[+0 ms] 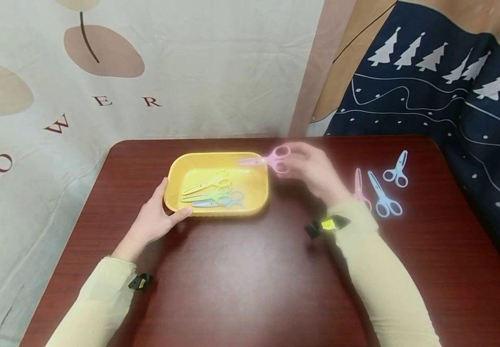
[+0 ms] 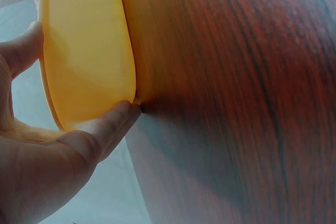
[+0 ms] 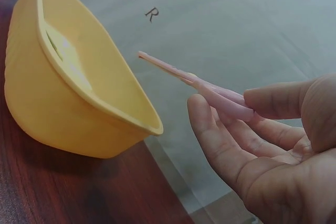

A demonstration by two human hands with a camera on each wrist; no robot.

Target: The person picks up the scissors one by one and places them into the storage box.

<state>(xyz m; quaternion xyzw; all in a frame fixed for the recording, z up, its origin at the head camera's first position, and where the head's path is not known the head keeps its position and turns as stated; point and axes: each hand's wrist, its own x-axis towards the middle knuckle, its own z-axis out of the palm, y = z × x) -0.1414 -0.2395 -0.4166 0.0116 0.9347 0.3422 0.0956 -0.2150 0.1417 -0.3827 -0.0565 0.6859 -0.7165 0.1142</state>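
Observation:
My left hand (image 1: 156,219) holds the left end of a yellow plastic tub (image 1: 251,185), thumb at its front corner and fingers along its end wall (image 2: 89,51). Inside the tub lie yellow scissors (image 1: 204,184), green scissors (image 1: 199,196) and blue scissors (image 1: 204,204), handles to the right. Pinched by the handles between the thumb and fingers of my right hand (image 1: 312,168) is a pair of pink scissors (image 1: 267,160). Their closed blades point left, over the tub's back right corner. In the right wrist view these scissors (image 3: 220,100) are up in the air beside the tub's rim.
On the table's right side lie more pink scissors (image 1: 358,180), partly hidden by my right sleeve, large blue scissors (image 1: 379,190) and smaller blue scissors (image 1: 400,166). A pale printed cloth (image 1: 232,72) and a dark tree-patterned cloth (image 1: 432,96) hang behind the brown table (image 1: 241,279).

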